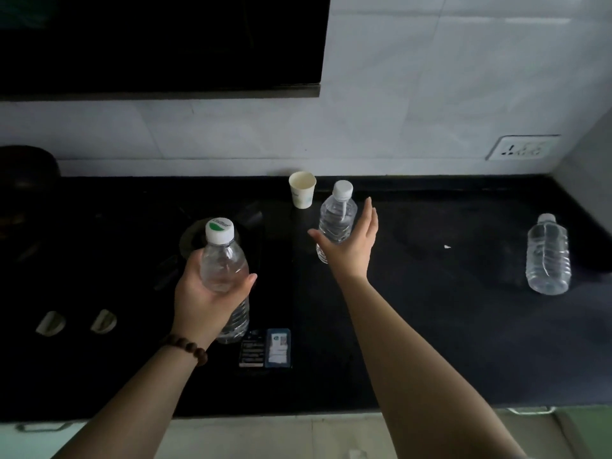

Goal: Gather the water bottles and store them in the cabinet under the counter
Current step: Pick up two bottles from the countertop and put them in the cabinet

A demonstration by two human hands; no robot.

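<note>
My left hand [207,301] grips a clear water bottle [223,260] with a green-and-white cap, lifted over the dark stove top. My right hand [352,241] is spread wide, fingers straight, right at a second clear bottle [336,218] with a white cap that stands mid-counter; thumb on its left, fingers on its right, not closed round it. A third clear bottle [548,256] stands alone at the far right of the black counter [430,326].
A white paper cup [302,189] stands just behind the middle bottle near the wall. Two small cards or packets [266,347] lie by the counter's front. A stove with knobs [76,321] fills the left. Cabinet handles [39,426] show below the counter edge. A socket [525,148] is on the wall.
</note>
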